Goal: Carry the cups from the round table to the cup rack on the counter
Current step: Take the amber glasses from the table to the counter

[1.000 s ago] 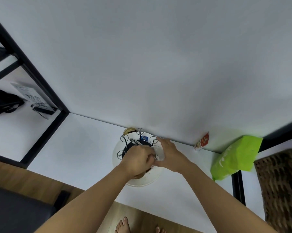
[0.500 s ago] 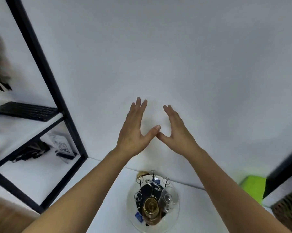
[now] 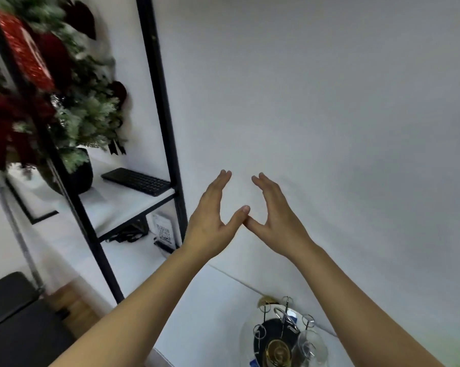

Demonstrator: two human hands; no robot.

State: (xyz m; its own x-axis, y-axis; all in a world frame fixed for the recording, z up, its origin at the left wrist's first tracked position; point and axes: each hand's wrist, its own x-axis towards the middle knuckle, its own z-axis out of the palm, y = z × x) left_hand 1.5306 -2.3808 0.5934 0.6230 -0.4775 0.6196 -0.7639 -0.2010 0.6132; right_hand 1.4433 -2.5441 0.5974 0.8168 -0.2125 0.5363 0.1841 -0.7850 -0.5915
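The wire cup rack [image 3: 284, 317] stands on a round white tray [image 3: 246, 337] on the white counter [image 3: 205, 311], at the bottom of the view. An amber cup [image 3: 278, 352] and a clear glass cup [image 3: 312, 345] hang upside down on its pegs. My left hand [image 3: 213, 221] and my right hand [image 3: 276, 221] are raised in front of the white wall, well above the rack. Both are empty with fingers spread, and the two thumb tips touch. The round table is out of view.
A black metal shelf frame [image 3: 160, 112] rises left of my hands, holding a black keyboard [image 3: 137, 181], a potted festive plant [image 3: 65, 102] and a QR-code sign [image 3: 164, 231]. A dark seat [image 3: 14, 319] sits at the lower left. Something green shows at the bottom right corner.
A second ago both hands were down at the rack, on the cups. They let go and rose before the wall, thumbs touching. The view has tilted up and left.
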